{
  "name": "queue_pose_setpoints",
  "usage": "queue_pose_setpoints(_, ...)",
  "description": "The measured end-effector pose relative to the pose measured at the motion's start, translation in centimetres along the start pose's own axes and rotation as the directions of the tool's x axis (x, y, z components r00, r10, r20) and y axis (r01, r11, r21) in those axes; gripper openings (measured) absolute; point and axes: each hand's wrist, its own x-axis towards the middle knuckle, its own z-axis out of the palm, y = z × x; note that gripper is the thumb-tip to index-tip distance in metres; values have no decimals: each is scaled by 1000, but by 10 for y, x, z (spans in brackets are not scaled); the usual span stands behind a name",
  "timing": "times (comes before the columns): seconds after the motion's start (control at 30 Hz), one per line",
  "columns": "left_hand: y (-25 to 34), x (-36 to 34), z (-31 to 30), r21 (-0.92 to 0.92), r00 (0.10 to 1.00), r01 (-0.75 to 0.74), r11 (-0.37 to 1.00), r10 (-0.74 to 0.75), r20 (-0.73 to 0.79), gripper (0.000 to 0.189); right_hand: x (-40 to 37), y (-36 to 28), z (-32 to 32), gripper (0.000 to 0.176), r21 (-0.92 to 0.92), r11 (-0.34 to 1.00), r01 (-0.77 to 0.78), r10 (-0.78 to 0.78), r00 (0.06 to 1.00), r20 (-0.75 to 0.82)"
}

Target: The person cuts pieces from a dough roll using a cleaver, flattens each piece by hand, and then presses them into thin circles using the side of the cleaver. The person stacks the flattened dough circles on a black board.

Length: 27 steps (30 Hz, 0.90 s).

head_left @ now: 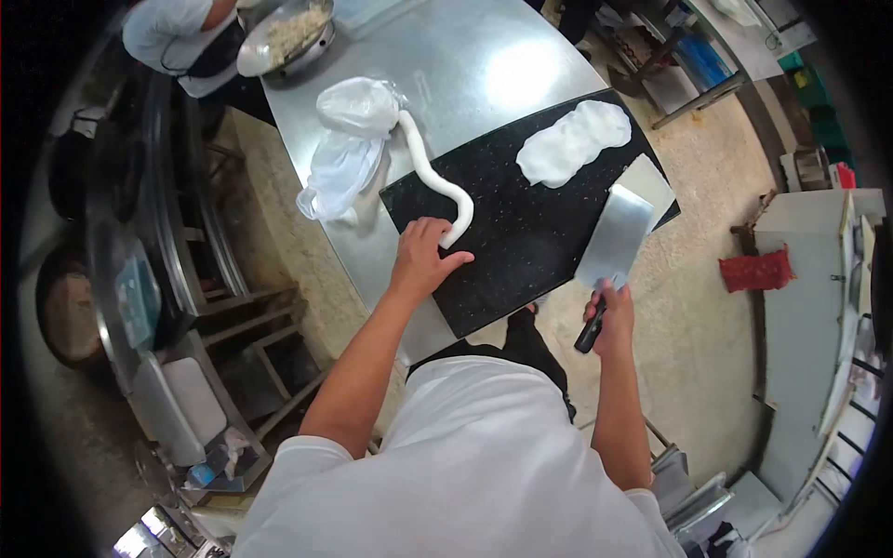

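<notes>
A long white rope of dough (433, 177) runs in a bend from a plastic bag on the steel table onto a black speckled board (521, 242). My left hand (425, 256) is at the rope's near end, fingers beside it and thumb spread apart on the board. In my right hand (614, 321) is the black handle of a cleaver (616, 234), its broad blade flat over the board's right edge. Near the blade lies a pale rectangular scraper or sheet (646, 186). Farther back on the board rest flattened white dough pieces (574, 144), overlapping in a row.
Clear plastic bags (349, 163) lie on the steel table (446, 56) at the left. A metal bowl (288, 39) with crumbly pale food stands at the far left corner, beside a person in a white shirt (172, 37). Metal shelving (214, 279) is at left, a white cabinet (800, 307) at right.
</notes>
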Motion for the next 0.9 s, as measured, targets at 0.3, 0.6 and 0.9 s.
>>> queue_pose_setpoints(0.3,-32,-5,-9,-122,1000,16,992,-18,-19,29,-120,21,106,13,-752,-129,647,-330,687,648)
queue_pose_setpoints(0.6,-52,-14,-34,-124,992,6,992,10,129,15,-119,48,120,16,-800,-162,577,-92,798,595)
queue_pose_setpoints(0.9,17,-32,2,191,752,-475,859,284,594,38,-123,46,-36,19,-809,407,423,-205,906,371)
